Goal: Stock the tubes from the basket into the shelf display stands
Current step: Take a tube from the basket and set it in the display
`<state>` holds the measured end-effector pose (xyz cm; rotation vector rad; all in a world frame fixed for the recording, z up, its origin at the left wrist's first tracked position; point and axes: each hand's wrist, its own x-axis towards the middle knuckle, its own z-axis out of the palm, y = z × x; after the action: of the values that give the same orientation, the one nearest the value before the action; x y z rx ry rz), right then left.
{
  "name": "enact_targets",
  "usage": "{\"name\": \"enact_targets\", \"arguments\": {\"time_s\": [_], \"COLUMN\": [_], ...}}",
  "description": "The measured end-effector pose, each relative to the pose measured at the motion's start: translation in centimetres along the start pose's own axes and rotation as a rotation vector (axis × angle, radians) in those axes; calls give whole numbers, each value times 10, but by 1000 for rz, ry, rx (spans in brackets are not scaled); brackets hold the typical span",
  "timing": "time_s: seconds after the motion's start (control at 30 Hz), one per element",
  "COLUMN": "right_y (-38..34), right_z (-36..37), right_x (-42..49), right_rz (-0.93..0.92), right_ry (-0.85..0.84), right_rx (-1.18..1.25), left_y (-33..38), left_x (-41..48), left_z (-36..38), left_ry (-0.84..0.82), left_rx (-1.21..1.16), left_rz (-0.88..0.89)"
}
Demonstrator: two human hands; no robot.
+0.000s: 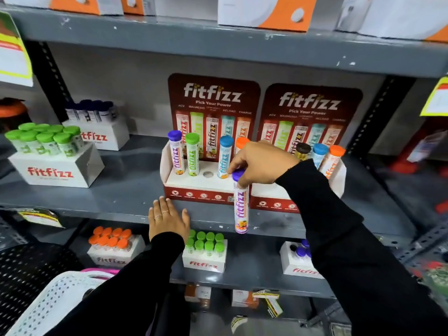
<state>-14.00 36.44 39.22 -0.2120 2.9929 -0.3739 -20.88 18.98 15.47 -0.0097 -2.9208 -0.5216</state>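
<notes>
My right hand (260, 163) grips a purple-capped tube (241, 204) by its cap, and the tube hangs upright in front of the seam between the two red display stands. The left stand (194, 184) holds purple, green, blue and orange-capped tubes, with one empty hole (208, 174) in the middle. The right stand (337, 180) shows brown, blue and orange-capped tubes; my arm hides its left slots. My left hand (168, 218) lies flat and empty on the shelf's front edge. A white perforated basket (60, 294) sits at the lower left.
White boxes of green-capped tubes (46, 146) and dark-capped tubes (94, 117) stand on the same shelf to the left. The shelf below carries boxes with orange (114, 246), green (206, 251) and purple caps (300, 258). Boxed goods sit on the top shelf.
</notes>
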Motion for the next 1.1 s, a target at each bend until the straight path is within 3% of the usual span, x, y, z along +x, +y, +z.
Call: {"name": "enact_targets", "arguments": {"time_s": [0.17,0.33,0.43,0.83,1.1], "right_y": [19,47,53,68,73], "right_z": [-12,-20,-6,7,4], "right_x": [-5,-3,5,41,70], "right_rz": [99,253,296,267,360], "right_ry": [63,365,448,316,212], "right_rx": [-35,-89,-121,-4,52], "left_y": [-18,-15,-14,-15,-17], "left_x": [-6,-6,-5,-5,-4], "left_z": [2,2,2,3,3], "left_ry": [-15,-14,-17,-11,-13], "left_rx": [58,101,114,118,113], "left_rz": [-25,-21,-19,-29,-21]}}
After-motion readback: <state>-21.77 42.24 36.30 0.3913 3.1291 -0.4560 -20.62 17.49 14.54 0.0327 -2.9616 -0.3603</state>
